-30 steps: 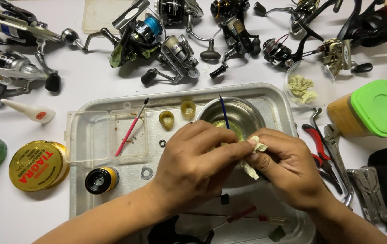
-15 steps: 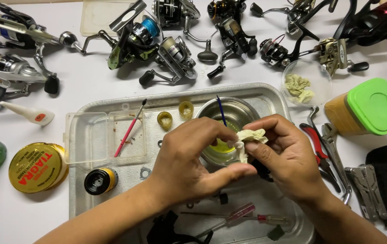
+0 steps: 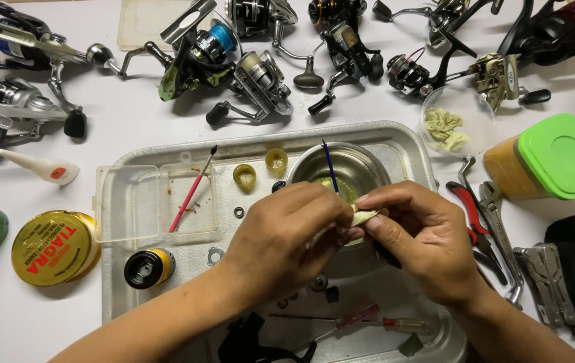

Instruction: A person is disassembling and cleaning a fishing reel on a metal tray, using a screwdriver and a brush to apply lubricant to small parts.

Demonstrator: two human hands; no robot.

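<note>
From the head view, the left hand (image 3: pixel 280 245) and right hand (image 3: pixel 425 249) both pinch a small pale rag (image 3: pixel 366 215), fingers closed tight on it, just over the shiny round steel bowl (image 3: pixel 361 165). Rub softly and keep it over the bowl. The metal tray (image 3: pixel 401 138) under the bowl looks flat and dull.
</note>
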